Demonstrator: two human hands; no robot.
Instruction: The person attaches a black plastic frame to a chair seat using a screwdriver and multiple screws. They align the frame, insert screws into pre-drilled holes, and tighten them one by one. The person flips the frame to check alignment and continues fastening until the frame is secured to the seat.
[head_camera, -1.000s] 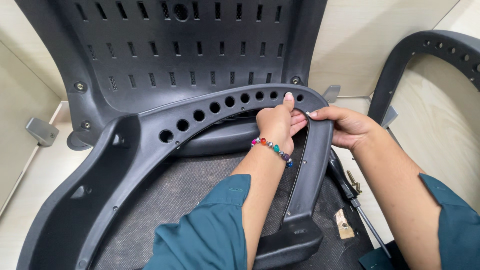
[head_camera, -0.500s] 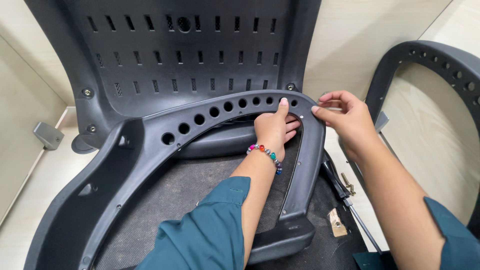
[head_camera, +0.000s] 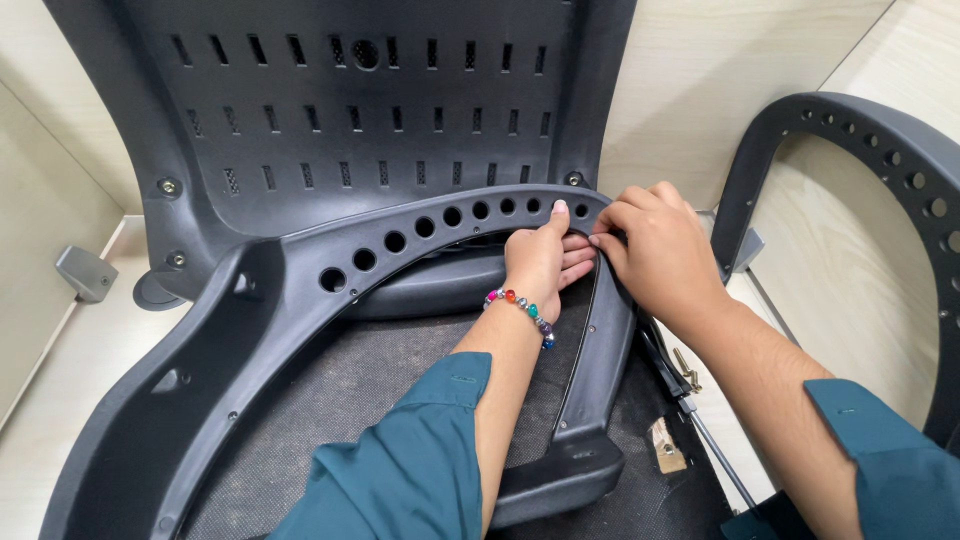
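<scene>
A dark grey curved chair armrest frame (head_camera: 300, 285) with a row of round holes arches over the black fabric seat (head_camera: 360, 400). My left hand (head_camera: 540, 255), with a bead bracelet at the wrist, reaches inside the arch and presses its fingers against the inner side of the frame's right bend. My right hand (head_camera: 655, 245) lies over the outside of the same bend, fingertips pinched together at the frame's edge next to the left fingers. What the fingertips pinch is hidden. The slotted grey chair back (head_camera: 370, 110) stands behind.
A second curved armrest frame (head_camera: 860, 130) with holes leans at the right. Screws (head_camera: 685, 368) and a thin metal tool (head_camera: 715, 455) lie on the pale floor by the seat's right edge. A small grey bracket (head_camera: 85, 272) sits at the left.
My right hand has moved up and over the frame's right bend, closing in on the left fingers. The view has shifted slightly closer.
</scene>
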